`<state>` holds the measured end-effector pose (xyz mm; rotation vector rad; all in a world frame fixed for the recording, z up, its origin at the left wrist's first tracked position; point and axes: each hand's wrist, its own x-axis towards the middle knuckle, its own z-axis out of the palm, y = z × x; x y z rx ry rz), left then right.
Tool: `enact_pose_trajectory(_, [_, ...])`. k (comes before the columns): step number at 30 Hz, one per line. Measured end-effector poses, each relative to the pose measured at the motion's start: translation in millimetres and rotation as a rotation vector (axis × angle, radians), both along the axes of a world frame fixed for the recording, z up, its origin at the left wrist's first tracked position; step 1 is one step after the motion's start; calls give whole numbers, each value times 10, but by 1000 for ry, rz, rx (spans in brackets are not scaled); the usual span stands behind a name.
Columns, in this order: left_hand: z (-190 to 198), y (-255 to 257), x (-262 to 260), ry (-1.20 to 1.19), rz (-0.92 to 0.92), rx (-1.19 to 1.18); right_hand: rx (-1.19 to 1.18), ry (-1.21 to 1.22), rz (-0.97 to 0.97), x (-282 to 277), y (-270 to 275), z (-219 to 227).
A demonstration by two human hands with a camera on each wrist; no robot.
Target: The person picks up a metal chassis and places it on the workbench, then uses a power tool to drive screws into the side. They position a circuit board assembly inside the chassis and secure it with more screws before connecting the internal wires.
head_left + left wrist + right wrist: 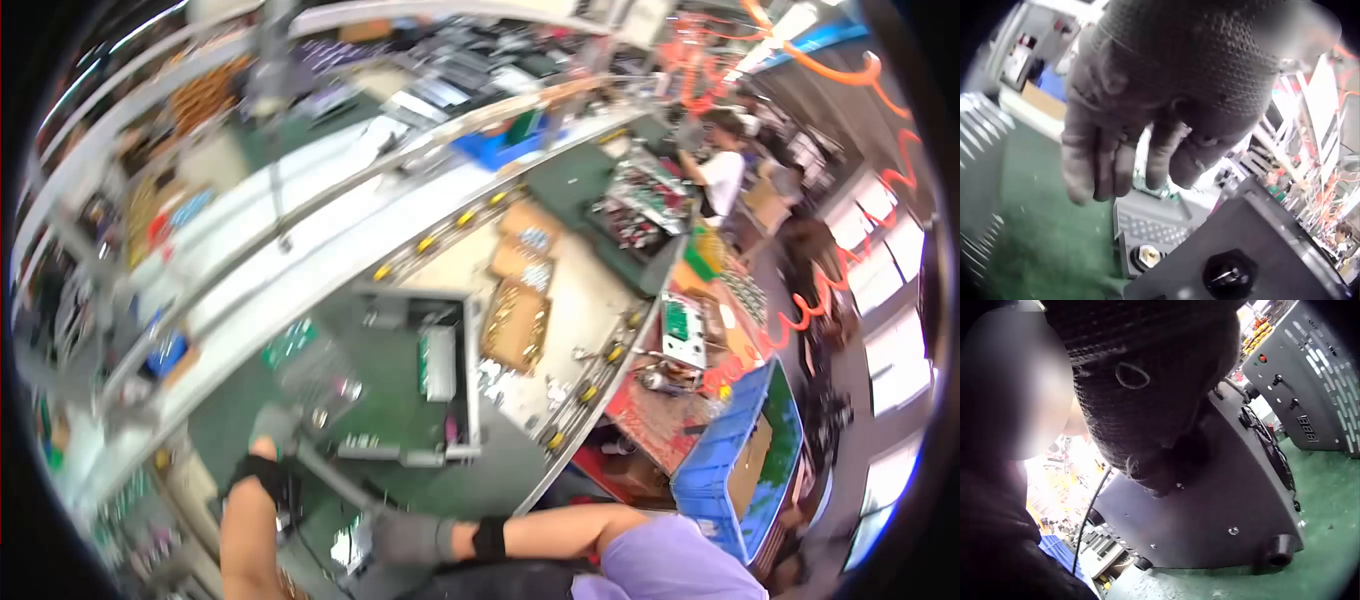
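Both hands wear grey knit gloves. My right hand (410,540) grips the edge of a dark grey metal case (1204,506), part of its fingers hidden. The case stands tilted on the bench, its panel with screws and a black rubber foot (1280,550) facing the right wrist camera. My left hand (1154,94) is over the far end of the case, its fingers pointing down with nothing between them. Below them in the left wrist view are a black hexagonal fitting (1230,275) and a brass-coloured nut (1147,256).
A second grey case (1310,381) with knobs and a display stands beside it. An open grey chassis (470,380) lies farther up the green bench mat (480,490). Cardboard trays (515,325) of small parts, a blue bin (720,470) and a person (720,170) are beyond.
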<state>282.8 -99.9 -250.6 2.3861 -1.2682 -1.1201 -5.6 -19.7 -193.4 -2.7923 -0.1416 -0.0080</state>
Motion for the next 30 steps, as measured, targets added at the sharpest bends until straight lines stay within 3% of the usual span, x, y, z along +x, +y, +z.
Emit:
enact_pose_trajectory(2, [-544, -19, 51, -105, 170, 28, 50, 3, -11, -2, 91, -351])
enact_pose_trajectory(4, [-526, -154, 6, -126, 211, -9, 80, -146, -23, -12, -19, -344])
enact_pose_trajectory(6, [-434, -99, -40, 452, 590, 65, 119, -296, -6, -43, -52, -321])
enact_pose_trajectory(7, [-371, -79, -29, 449, 592, 60, 117, -299, -2, -49, -124, -135])
enact_pose_trajectory(9, [-152, -48, 17, 825, 634, -22, 257, -119, 86, -20, -262, 316])
enact_pose_trajectory(10, [19, -50, -11, 854, 634, -119, 263, -126, 93, -16, -210, 234])
enact_pose_trajectory(12, [306, -149, 121, 384, 113, -194, -35, -11, 54, 21, -34, -109])
enact_pose_trajectory(13, [289, -137, 135, 477, 4, -580, -79, -165, -35, 79, 58, -310])
enact_pose_trajectory(14, [814, -133, -210, 729, 188, -815, -107, -100, -17, 24, 8, -137])
enact_pose_trajectory(15, [996, -15, -94, 676, 133, -753, -163, 16, 70, 32, -89, 58])
enact_pose_trajectory(16, [669, 227, 336, -190, -185, -701, 91, 15, 25, 88, -243, 478])
enact_pose_trajectory(17, [1075, 514, 235, -562, -328, -585, 26, 97, 85, 0, -124, -31])
enact_pose_trajectory(19, [1520, 1107, 11, -234, 129, -593, 23, 120, 63, 6, -166, 198])
enact_pose_trajectory(20, [1650, 1506, -117, -266, 204, -544, -2, 71, 59, -61, -145, 125])
enact_pose_trajectory(22, [1976, 2052, -429, 388, 684, -1016, -72, 213, 84, -17, -146, 228])
enact_pose_trajectory(23, [2236, 2255, -687, 475, 880, -1097, -62, 212, 129, -12, -129, 268])
enact_pose_trajectory(25, [2416, 2944, -861, -142, 582, -864, -109, 115, 79, 46, -89, 356])
enact_pose_trajectory(27, [2652, 3257, -1200, 199, 1019, -846, -110, 114, 126, 174, 24, 403])
enact_pose_trajectory(28, [2661, 3434, -1334, 152, 1158, -798, -74, 141, 140, 252, 111, 416])
enact_pose_trajectory(29, [2605, 3567, -1452, 104, 1220, -855, -36, 171, 154, 308, 179, 419])
enact_pose_trajectory(30, [2549, 3705, -1560, -8, 1256, -761, -79, 138, 188, 350, 228, 331])
